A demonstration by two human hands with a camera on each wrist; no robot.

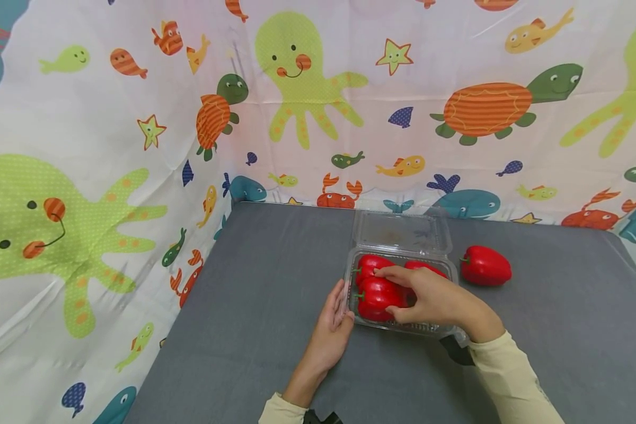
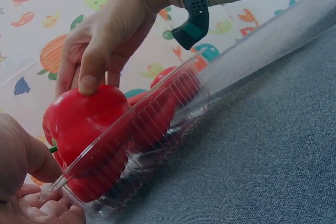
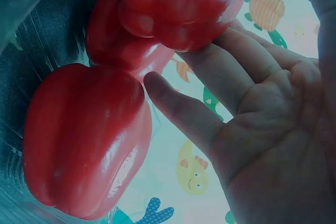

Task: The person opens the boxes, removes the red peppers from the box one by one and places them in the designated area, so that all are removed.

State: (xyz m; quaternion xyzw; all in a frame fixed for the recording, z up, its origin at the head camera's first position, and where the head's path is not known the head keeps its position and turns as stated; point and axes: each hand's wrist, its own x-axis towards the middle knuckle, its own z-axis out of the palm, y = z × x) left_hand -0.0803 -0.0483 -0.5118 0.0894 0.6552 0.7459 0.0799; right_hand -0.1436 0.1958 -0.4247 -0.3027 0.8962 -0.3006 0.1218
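A clear plastic clamshell container lies on the table with its lid folded back, away from me. Several red bell peppers sit inside it. My left hand holds the container's left side, thumb near the front corner and fingers along the wall. With thumb and fingers, my right hand grips the front-left bell pepper, whose green stem points left. Behind that one is another bell pepper. A further bell pepper lies on the container's right side, partly hidden by my right hand in the head view.
One loose red bell pepper lies on the grey tabletop, to the right of the container. Behind and left of the table hangs a curtain printed with sea animals. A dark band circles my right wrist.
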